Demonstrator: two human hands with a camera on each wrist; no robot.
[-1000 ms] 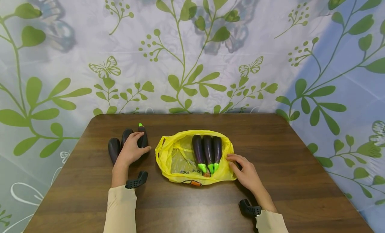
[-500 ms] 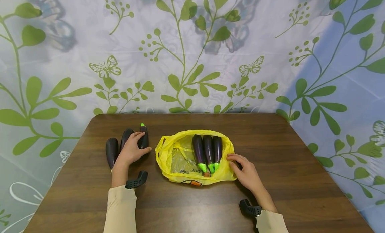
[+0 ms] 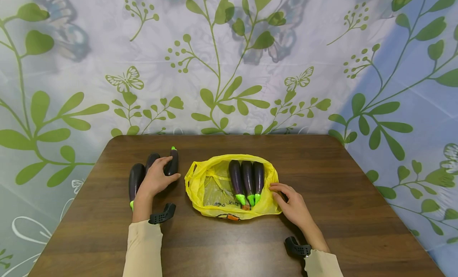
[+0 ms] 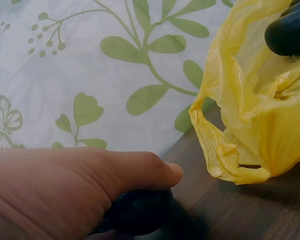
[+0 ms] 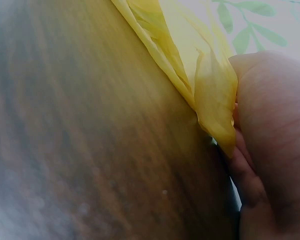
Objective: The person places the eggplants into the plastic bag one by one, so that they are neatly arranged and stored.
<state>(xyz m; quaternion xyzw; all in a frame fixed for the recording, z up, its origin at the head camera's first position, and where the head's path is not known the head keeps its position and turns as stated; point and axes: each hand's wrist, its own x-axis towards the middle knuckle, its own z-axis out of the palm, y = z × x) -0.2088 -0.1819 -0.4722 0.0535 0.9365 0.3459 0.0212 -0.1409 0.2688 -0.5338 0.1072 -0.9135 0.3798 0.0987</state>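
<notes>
In the head view, my left hand [image 3: 156,177] holds a dark eggplant [image 3: 173,163] by its lower part, thumb on its right side. Its green stem points to the back. Two more eggplants lie beside that hand: one [image 3: 136,181] at the far left with its stem toward me, another [image 3: 152,159] partly hidden behind my fingers. My right hand [image 3: 291,203] pinches the right rim of a yellow plastic bag [image 3: 195,185]. The bag lies with its mouth facing up. Inside, three eggplants [image 3: 247,179] rest side by side, green stems toward me. The left wrist view shows the eggplant's rounded end [image 4: 140,212] under my thumb.
A brown wooden table [image 3: 229,249] carries everything. Behind it hangs a patterned cloth [image 3: 229,70] with green leaves and butterflies. A loose bag handle [image 4: 225,160] faces my left hand, a short gap away from the thumb.
The held eggplant's stem end has swung to the right. The far-left eggplant has shifted, and its green stem now shows. Both hands and the bag have stayed almost still.
</notes>
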